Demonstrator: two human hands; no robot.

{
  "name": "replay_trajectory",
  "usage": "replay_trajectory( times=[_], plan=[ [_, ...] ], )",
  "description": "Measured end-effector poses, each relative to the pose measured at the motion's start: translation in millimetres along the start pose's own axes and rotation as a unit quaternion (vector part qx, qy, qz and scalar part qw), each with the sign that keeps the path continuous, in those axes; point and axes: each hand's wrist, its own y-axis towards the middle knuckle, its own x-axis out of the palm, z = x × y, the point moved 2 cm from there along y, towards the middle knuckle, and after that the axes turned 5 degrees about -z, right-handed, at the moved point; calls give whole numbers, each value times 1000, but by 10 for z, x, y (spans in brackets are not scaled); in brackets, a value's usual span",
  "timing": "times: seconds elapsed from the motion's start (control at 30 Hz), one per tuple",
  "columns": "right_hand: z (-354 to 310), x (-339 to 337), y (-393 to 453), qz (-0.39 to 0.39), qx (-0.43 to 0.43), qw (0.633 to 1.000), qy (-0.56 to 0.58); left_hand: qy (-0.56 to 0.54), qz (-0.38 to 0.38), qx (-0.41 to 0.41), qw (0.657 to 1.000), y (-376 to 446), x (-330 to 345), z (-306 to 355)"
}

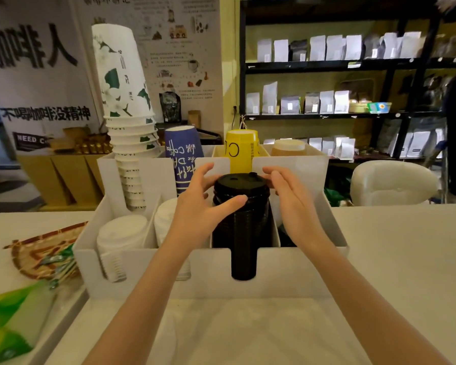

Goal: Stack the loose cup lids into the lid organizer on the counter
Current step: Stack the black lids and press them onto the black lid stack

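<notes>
A white lid organizer stands on the counter with several compartments. A tall stack of black cup lids fills its third front slot and rises above the front wall. My left hand grips the upper left side of that stack, thumb across its front. My right hand is beside the stack's right side, fingers spread, its fingertips at the top lid's rim. Two stacks of white lids sit in the left slots.
Upside-down paper cups stand in the organizer's rear slots: a tall white and green stack, a blue one, a yellow one. A woven tray with sachets lies left. A white chair and black shelving are behind the counter.
</notes>
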Motion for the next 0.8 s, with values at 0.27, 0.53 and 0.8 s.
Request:
replay_trajectory(
  times=[0.27, 0.53, 0.8],
  plan=[
    [23, 18, -11, -9, -4, 1000, -16, 2, -18, -24, 1000, 0, -26, -9],
    [10, -6, -35, -1, -18, 999, -32, 25, -50, -40, 998, 5, -66, -4],
    [50, -23, -62, 35, -26, 997, -69, 20, -92, -59, 994, -2, -46, -39]
  ],
)
